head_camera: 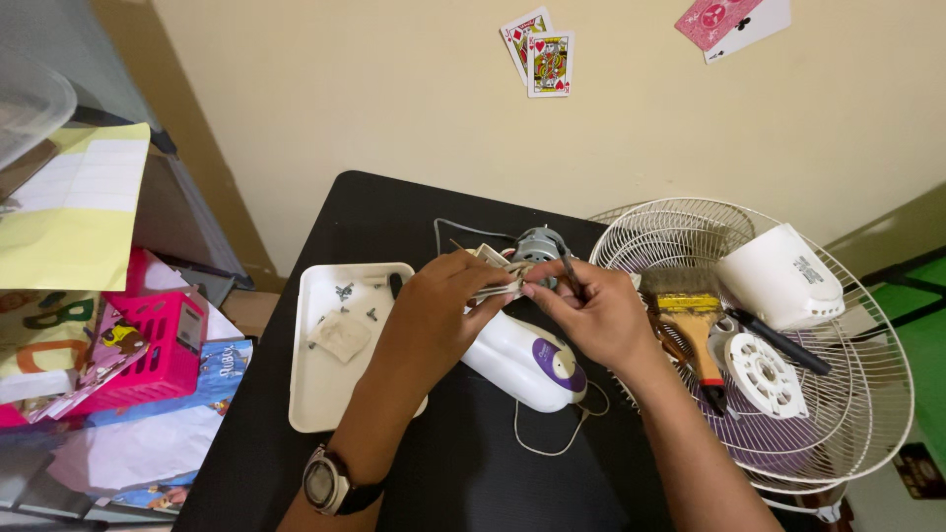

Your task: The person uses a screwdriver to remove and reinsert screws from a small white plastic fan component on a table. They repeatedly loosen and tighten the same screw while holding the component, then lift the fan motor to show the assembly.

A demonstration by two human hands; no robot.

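Head view: person's two bare hands at work over a black table (414, 212); landmark for all places — the white tray (325, 394).
Left hand (434, 305): just right of the tray, fingers pinched together on a small pale part with thin wires (498, 271); a wristwatch (325, 483) on the wrist, below the tray's lower right corner.
Right hand (586, 310): further right of the tray, fingertips closed on the same pale part, meeting the left fingertips; a thin dark tool (569, 268) stands up from this grip — what kind of tool, cannot tell.
Fan motor (540, 244): grey metal, right of the tray and just behind the hands.
Fan body (522, 360): white housing with a purple round patch, lying on the table right of the tray, under both hands; a thin cord loops below it.
Tray contents: several small dark screws and a pale flat piece.
Fan grille (867, 394): white wire, far right of the tray — holds a paintbrush (695, 330), a white motor cover (783, 276) and a white round disc (764, 374).
Pink basket (163, 340): left of the tray, off the table.
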